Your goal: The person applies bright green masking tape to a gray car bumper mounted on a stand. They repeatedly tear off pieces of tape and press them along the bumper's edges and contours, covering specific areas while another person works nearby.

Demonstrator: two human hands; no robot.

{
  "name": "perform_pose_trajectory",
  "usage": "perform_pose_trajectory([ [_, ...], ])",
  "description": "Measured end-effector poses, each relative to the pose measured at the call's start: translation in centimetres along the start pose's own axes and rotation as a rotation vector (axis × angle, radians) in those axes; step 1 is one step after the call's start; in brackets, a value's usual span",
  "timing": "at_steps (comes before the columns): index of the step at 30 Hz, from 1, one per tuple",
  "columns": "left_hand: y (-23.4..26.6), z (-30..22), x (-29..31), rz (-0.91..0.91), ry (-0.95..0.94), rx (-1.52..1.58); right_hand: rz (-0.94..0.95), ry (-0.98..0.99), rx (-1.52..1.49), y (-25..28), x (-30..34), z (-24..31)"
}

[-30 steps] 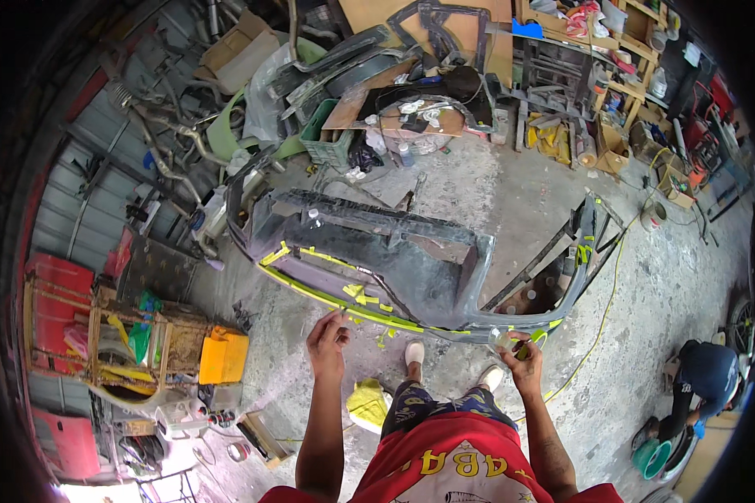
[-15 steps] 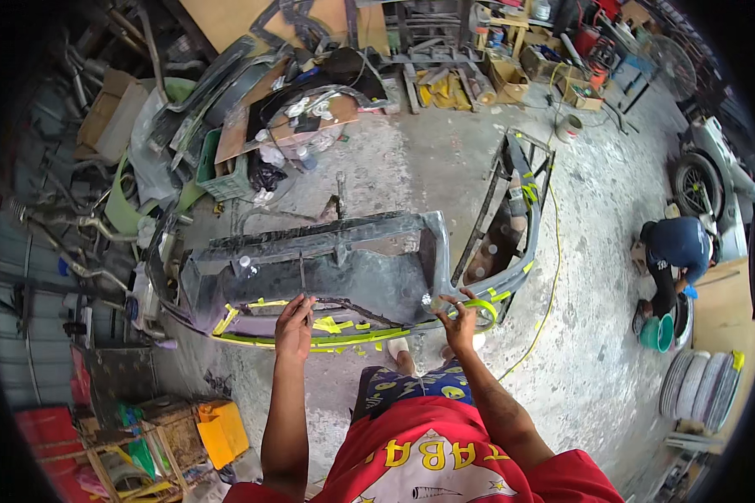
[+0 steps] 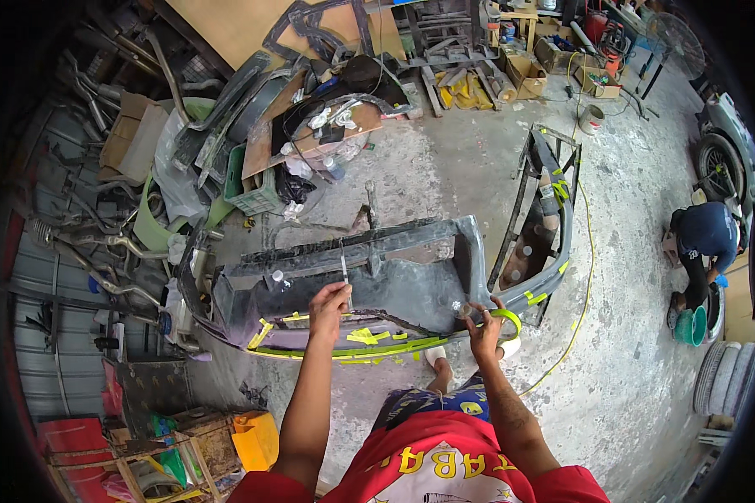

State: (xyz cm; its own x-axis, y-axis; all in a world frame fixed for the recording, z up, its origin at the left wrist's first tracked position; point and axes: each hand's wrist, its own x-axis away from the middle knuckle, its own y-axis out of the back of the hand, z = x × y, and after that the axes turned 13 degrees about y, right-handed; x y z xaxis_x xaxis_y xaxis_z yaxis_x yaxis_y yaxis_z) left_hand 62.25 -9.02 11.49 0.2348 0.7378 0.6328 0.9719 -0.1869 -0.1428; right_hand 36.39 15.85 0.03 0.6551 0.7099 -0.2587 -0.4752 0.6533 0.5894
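Note:
A large grey car bumper (image 3: 415, 293) lies before me, with yellow-green tape strips (image 3: 366, 336) along its near edge. My left hand (image 3: 330, 307) is raised above it, fingers closed around a thin, narrow metallic tool (image 3: 344, 264) that points away from me. Its exact kind is unclear. My right hand (image 3: 483, 337) is closed too, holding a yellow-green roll of masking tape (image 3: 513, 325) seen as a ring at its outer side. By its fingertips shows a small roundish, translucent thing (image 3: 466, 310); whether the fingers touch it, I cannot tell.
Bottles (image 3: 549, 205) rest inside the bumper's right end. A yellow hose (image 3: 591, 268) crosses the concrete floor. At right another person (image 3: 705, 235) crouches beside a green bucket (image 3: 689, 327) and tires (image 3: 726, 377). Car parts and a green crate (image 3: 252, 194) are piled at far left.
The whole scene has shifted rightward in view as the head turned. My left hand and the thin tool have tilted slightly. Both hands keep hold of their things.

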Motion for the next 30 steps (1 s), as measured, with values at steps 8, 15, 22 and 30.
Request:
perform_pose_trajectory([
  [8,0.7,-0.4,-7.2,-0.15,-0.027,-0.412,-0.009,-0.082,-0.073,-0.6,0.0,1.2],
  [15,-1.1,0.7,-9.5,-0.1,0.015,-0.563,-0.019,-0.048,-0.032,-1.0,-0.5,1.2],
  [22,-1.9,1.2,-9.6,-0.117,-0.013,-0.594,-0.025,-0.081,-0.104,-0.6,-0.3,0.5],
  [30,-0.3,1.4,-10.6,-0.098,-0.034,-0.558,-0.015,-0.133,-0.133,-0.4,-0.4,0.7],
])
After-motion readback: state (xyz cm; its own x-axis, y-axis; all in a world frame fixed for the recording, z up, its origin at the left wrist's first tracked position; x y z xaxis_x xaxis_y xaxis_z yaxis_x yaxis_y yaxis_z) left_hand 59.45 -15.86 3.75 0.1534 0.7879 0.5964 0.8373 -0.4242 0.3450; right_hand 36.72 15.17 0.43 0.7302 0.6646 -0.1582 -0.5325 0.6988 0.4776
